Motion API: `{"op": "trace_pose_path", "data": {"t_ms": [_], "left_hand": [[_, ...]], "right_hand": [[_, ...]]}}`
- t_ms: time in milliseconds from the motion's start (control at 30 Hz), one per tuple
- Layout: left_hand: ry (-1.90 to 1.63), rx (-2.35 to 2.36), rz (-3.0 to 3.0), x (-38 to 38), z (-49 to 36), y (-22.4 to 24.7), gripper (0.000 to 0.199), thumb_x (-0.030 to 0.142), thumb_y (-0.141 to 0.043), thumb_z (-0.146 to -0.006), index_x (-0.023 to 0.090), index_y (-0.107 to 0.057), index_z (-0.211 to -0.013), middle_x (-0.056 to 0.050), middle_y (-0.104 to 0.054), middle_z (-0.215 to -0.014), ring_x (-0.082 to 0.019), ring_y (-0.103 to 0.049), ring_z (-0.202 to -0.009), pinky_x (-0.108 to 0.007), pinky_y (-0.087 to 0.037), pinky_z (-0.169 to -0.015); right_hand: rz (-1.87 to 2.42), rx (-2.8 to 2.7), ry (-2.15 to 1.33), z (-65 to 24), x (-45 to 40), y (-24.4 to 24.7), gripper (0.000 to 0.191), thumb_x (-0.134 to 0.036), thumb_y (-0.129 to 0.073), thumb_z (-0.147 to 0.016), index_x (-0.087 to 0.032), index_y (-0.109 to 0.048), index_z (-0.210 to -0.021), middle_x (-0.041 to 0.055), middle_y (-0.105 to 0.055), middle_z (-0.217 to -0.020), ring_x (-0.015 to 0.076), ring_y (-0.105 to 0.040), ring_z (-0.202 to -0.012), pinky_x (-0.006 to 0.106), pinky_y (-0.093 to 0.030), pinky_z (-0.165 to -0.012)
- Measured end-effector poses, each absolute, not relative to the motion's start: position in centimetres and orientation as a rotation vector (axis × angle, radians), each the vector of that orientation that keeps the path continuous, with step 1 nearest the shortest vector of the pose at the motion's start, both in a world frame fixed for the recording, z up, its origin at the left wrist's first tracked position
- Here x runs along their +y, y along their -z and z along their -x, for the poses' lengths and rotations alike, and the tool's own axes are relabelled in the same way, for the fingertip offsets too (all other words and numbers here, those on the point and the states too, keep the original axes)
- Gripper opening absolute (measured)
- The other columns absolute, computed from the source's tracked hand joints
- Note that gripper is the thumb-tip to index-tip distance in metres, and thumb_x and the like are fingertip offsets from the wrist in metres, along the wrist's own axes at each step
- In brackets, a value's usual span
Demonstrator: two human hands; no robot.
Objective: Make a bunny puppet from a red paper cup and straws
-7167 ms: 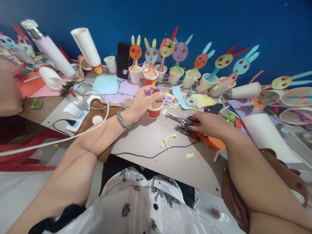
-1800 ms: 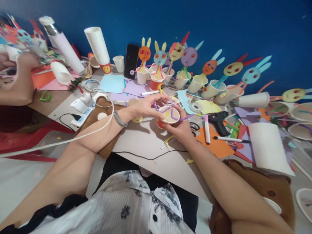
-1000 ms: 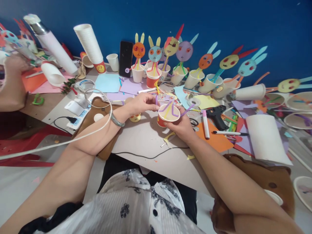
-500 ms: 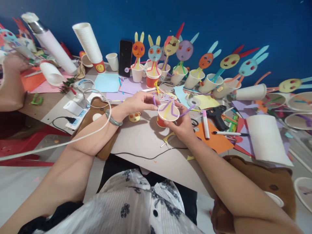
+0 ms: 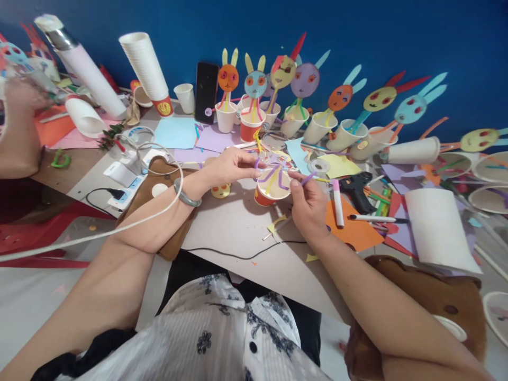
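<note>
A red and white paper cup (image 5: 266,199) stands on the table between my hands, with bent purple and yellow pipe cleaners (image 5: 282,182) inside. Thumb and fingers of my left hand (image 5: 237,165) pinch a purple pipe cleaner end at the cup's left rim. My right hand (image 5: 307,203) is closed on the purple pipe cleaner that sticks out past the right rim. A small yellow paper face (image 5: 220,191) lies left of the cup, partly behind my left wrist.
Cups with paper rabbit heads (image 5: 228,78) line the blue wall. A glue gun (image 5: 357,191), markers (image 5: 338,203) and orange paper (image 5: 351,227) lie right. A cup stack (image 5: 145,66) and power strip (image 5: 133,193) are left. Another person's hand (image 5: 26,98) is far left.
My right hand has let go of the cup's side and now grips the purple pipe cleaner at the right. My left hand has risen slightly along the left pipe cleaner.
</note>
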State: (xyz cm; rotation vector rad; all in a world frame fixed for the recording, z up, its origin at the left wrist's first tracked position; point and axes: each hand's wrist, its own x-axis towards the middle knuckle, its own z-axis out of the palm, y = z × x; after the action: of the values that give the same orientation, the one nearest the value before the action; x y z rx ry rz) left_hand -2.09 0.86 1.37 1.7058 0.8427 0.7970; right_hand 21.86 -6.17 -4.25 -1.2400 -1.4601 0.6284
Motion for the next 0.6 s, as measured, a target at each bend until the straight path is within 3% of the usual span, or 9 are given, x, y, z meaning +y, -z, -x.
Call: {"op": "trace_pose_path", "data": {"t_ms": [100,167,267,333,467,600], "left_hand": [[-0.771,0.812,-1.719,0.9,2.1,-1.3,0.042,0.047,-0.091,-0.077,0.013,-0.085,-0.103,-0.009,-0.081,-0.098,-0.019,-0.071,-0.088,-0.032,-0.057,-0.084],[-0.755,0.812,-1.733,1.1,2.1,-0.8,0.058,0.047,-0.095,-0.072,0.014,-0.082,-0.119,-0.008,-0.079,-0.100,-0.018,-0.069,-0.088,-0.032,-0.056,-0.083],[-0.716,0.829,-1.775,1.5,2.3,0.2,0.095,0.044,-0.103,-0.058,0.016,-0.070,-0.142,-0.011,-0.075,-0.114,-0.023,-0.070,-0.104,-0.035,-0.057,-0.092],[-0.677,0.817,-1.793,1.5,2.3,1.0,0.105,0.042,-0.105,-0.052,0.017,-0.066,-0.146,-0.014,-0.073,-0.127,-0.029,-0.069,-0.116,-0.040,-0.057,-0.099],[-0.650,0.656,-1.776,0.8,1.6,1.8,0.090,0.036,-0.099,-0.063,0.020,-0.065,-0.145,-0.016,-0.071,-0.141,-0.033,-0.066,-0.129,-0.046,-0.052,-0.111],[-0.715,0.562,-1.732,-0.1,0.2,1.8,0.069,0.032,-0.098,-0.064,0.019,-0.074,-0.128,-0.014,-0.076,-0.132,-0.032,-0.070,-0.124,-0.045,-0.053,-0.111]], "right_hand": [[1.230,-1.509,-0.620,-21.8,-6.6,3.8,0.042,-0.061,-0.059,-0.103,-0.028,-0.076,-0.120,0.0106,-0.076,-0.109,0.0326,-0.072,-0.113,0.055,-0.061,-0.102],[1.228,-1.503,-0.639,-21.7,-6.7,3.8,0.042,-0.060,-0.059,-0.103,-0.028,-0.076,-0.123,0.0111,-0.075,-0.110,0.0335,-0.071,-0.116,0.055,-0.061,-0.100],[1.219,-1.482,-0.648,-21.6,-6.7,4.0,0.043,-0.062,-0.060,-0.101,-0.028,-0.076,-0.122,0.0122,-0.075,-0.116,0.0354,-0.070,-0.119,0.057,-0.061,-0.101],[1.203,-1.470,-0.660,-21.6,-6.6,4.1,0.044,-0.063,-0.060,-0.101,-0.028,-0.076,-0.122,0.0129,-0.075,-0.119,0.0359,-0.070,-0.120,0.059,-0.059,-0.103],[1.181,-1.466,-0.645,-21.5,-6.6,4.0,0.044,-0.064,-0.062,-0.101,-0.028,-0.078,-0.119,0.0120,-0.077,-0.121,0.0354,-0.071,-0.121,0.059,-0.057,-0.108],[1.213,-1.451,-0.594,-21.6,-6.6,4.0,0.047,-0.070,-0.061,-0.099,-0.028,-0.079,-0.114,0.0108,-0.079,-0.112,0.0328,-0.074,-0.109,0.055,-0.060,-0.102]]}}
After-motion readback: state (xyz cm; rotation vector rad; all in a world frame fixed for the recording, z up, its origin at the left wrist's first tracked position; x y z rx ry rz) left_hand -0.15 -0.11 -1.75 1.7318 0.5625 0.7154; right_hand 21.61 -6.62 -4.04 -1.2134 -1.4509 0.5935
